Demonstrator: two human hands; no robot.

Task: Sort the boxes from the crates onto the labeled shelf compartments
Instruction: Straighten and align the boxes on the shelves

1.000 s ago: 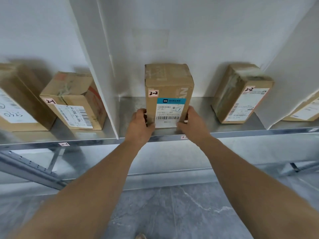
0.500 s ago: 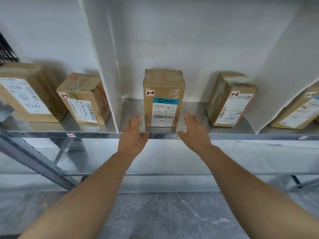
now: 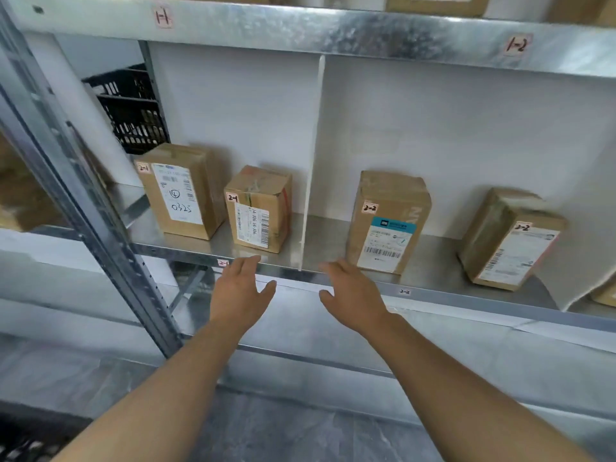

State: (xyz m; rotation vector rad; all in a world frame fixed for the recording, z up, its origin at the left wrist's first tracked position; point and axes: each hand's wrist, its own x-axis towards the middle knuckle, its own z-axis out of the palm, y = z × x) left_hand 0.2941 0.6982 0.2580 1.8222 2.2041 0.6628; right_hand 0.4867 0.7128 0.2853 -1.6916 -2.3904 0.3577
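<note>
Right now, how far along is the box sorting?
Looks done: the 0325 box and the smaller 2-1 box stand in compartment 2-1; the blue-label box and the other 2-2 box in compartment 2-2. In hand: nothing, left hand and right hand are open. Left: unclear; the black crate hides its contents.

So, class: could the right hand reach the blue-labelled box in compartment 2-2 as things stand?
Probably yes. The right hand is open and empty at the shelf edge, the blue-labelled box stands just beyond it, and nothing lies between.
</note>
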